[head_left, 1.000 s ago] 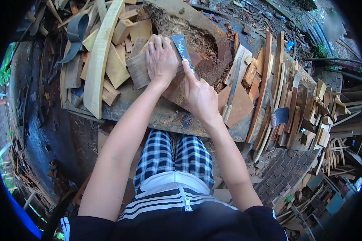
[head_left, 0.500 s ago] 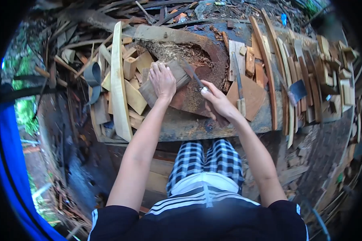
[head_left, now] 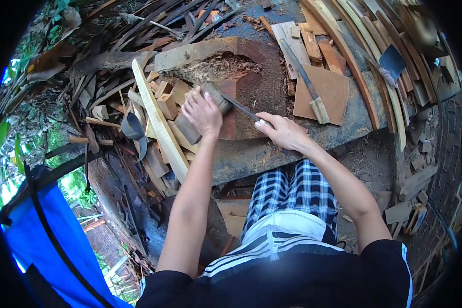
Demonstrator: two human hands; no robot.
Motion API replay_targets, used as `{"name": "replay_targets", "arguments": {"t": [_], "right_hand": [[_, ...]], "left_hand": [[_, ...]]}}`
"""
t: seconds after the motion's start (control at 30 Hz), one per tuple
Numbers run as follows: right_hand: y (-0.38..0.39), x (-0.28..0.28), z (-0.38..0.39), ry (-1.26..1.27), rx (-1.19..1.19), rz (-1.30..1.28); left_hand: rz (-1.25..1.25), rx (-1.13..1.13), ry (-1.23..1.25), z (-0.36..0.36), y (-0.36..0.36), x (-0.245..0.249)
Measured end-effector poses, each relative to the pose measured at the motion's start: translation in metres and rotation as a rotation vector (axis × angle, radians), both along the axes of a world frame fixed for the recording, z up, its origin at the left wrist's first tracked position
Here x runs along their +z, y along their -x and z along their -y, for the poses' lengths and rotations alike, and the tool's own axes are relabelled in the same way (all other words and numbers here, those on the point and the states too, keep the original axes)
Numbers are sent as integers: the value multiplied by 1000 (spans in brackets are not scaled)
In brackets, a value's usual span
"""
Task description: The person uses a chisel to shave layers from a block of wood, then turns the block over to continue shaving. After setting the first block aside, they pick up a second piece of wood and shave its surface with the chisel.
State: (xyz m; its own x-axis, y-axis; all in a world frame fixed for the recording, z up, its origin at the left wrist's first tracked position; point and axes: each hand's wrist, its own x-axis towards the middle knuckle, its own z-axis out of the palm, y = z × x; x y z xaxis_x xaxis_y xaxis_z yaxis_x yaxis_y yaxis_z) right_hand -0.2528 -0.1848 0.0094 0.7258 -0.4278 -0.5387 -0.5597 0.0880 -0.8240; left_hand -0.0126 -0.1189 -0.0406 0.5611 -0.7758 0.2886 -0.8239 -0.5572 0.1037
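Observation:
My left hand (head_left: 203, 111) is closed over a weathered grey-brown wood block (head_left: 188, 129), pressing it on a large, hollowed chopping log (head_left: 251, 128). The block slants, its far end showing past my fingers. My right hand (head_left: 283, 133) is wrapped around the handle of a long knife (head_left: 243, 109), most of the handle hidden under the palm. The blade points up and left, its tip end right at the block's right edge. Reddish wood and sawdust show on the log beneath.
A second long blade with a pale handle (head_left: 320, 110) lies on a brown board (head_left: 333, 97) to the right. Curved wooden strips (head_left: 351, 61) line the bench's right side. A pale curved slat (head_left: 161, 123) and small wood offcuts (head_left: 168, 105) lie left. A blue tarp (head_left: 61, 231) hangs lower left.
The view has turned, so the bench appears tilted. The knife has come left and lies flatter, its blade now meeting the block's right edge. My left hand keeps its hold on the block.

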Motion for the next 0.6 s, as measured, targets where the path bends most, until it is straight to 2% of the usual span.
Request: {"name": "replay_targets", "arguments": {"t": [0.1, 0.2, 0.3, 0.43, 0.47, 0.57, 0.6], "right_hand": [[4, -16, -10, 85, -49, 138], [0, 6, -8, 90, 9, 13], [-20, 6, -6, 107, -21, 21], [-20, 8, -9, 168, -38, 38], [-12, 16, -7, 98, 2, -9], [-10, 18, -3, 121, 50, -40], [-14, 11, -3, 163, 14, 11]], "left_hand": [[-88, 62, -12, 4, -5, -1], [-72, 117, -50, 13, -3, 4], [-53, 129, -60, 17, -1, 6], [-50, 130, -60, 15, -1, 7], [-61, 134, -63, 16, -1, 6], [-35, 119, -54, 15, -2, 4], [-37, 124, -58, 14, -2, 4]]}}
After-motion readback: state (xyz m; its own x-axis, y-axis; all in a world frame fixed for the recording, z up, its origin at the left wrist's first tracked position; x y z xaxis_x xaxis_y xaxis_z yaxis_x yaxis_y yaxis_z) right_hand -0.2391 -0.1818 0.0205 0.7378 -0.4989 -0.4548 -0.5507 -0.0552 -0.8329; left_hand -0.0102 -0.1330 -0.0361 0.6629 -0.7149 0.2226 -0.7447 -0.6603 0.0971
